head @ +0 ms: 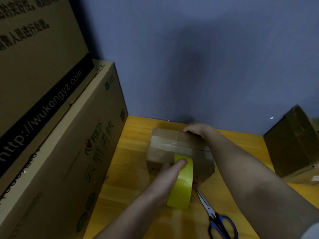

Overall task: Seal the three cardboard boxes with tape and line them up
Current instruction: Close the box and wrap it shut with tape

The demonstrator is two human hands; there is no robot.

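A small cardboard box (165, 149) sits on the wooden table near the blue wall, with clear tape across its top. My left hand (172, 169) grips a yellow tape roll (183, 185) held upright against the box's near side, thumb pressed on the roll's top. My right hand (195, 130) rests on the box's far top edge, fingers curled over it. A second cardboard box (293, 145) stands at the right, against the wall.
Blue-handled scissors (217, 219) lie on the table (131, 169) just right of the tape roll, blades pointing at the box. Two large printed cartons (60, 144) are stacked at the left and wall in the table's left side.
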